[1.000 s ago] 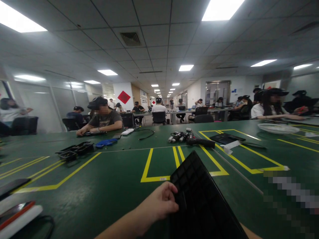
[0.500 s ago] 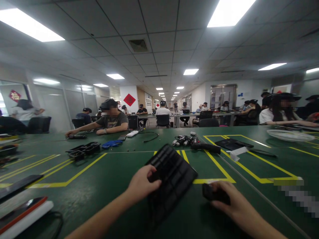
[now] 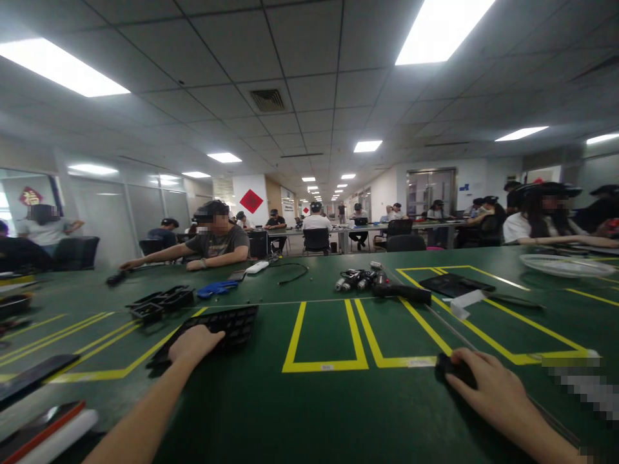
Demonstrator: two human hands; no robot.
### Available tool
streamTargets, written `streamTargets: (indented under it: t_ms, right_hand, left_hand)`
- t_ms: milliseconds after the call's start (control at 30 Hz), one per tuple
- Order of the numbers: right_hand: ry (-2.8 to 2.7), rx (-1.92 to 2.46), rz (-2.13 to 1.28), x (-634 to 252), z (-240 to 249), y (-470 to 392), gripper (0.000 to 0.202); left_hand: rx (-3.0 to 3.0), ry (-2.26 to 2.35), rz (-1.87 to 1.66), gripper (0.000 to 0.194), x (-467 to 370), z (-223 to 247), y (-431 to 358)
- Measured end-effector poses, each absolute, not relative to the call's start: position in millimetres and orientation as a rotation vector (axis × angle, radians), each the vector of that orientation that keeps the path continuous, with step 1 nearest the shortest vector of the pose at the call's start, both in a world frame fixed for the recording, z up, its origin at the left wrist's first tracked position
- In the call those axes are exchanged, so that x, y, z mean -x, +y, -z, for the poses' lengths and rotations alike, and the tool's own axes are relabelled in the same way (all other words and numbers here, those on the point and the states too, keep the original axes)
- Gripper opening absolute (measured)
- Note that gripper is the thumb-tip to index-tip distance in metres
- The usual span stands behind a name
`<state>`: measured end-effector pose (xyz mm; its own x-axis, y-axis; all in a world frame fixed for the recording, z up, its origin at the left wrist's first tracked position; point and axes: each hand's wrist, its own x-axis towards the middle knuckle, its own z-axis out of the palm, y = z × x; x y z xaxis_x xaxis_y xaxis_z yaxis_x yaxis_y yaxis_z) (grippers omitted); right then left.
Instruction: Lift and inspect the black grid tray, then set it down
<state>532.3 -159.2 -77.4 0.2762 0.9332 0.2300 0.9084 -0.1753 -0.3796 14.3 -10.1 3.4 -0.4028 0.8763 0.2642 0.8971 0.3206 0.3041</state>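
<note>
My left hand (image 3: 196, 348) grips a flat black tray with compartments (image 3: 235, 328), low over the green table at the left, near a yellow tape line. On the right, my right hand (image 3: 483, 380) has its fingers closed round a small dark object (image 3: 457, 372), beside the corner of a taped outline. What that object is cannot be made out. Two taped outlines lie on the table between my hands.
Black bins (image 3: 162, 303) and a blue item (image 3: 216, 289) lie at the back left. Metal parts (image 3: 358, 278) and a black-handled tool (image 3: 403, 293) lie at the back centre. A person (image 3: 217, 238) reaches across the far left edge.
My left hand has carried the black tray left and laid it nearly flat. My right hand has moved slightly right with the dark object. The person's arm has shifted left.
</note>
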Motion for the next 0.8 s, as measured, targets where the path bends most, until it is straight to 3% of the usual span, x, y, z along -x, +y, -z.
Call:
streamTargets:
  t_ms: [133,400,667,800]
  right_hand:
    - [-1.610,2.121,-0.082,-534.4,76.6,-159.1,0.046]
    - [-1.566,2.058,0.033,-537.7,81.1,-157.6,0.053]
    - [-1.536,2.028,-0.011,-538.6,79.4,-160.1,0.055]
    - [-1.539,2.024,-0.002,-538.5,80.4,-161.0,0.054]
  left_hand:
    - [1.795,-2.411,0.511,0.036,-43.7,-3.3,-17.8]
    - [2.382,-2.038,0.422,0.019,-129.8,42.7,-67.8]
    - [2.430,-2.037,0.597,0.019,-126.4,45.4,-71.7]
    - [2.423,-2.113,0.865,0.025,-123.6,49.0,-65.4]
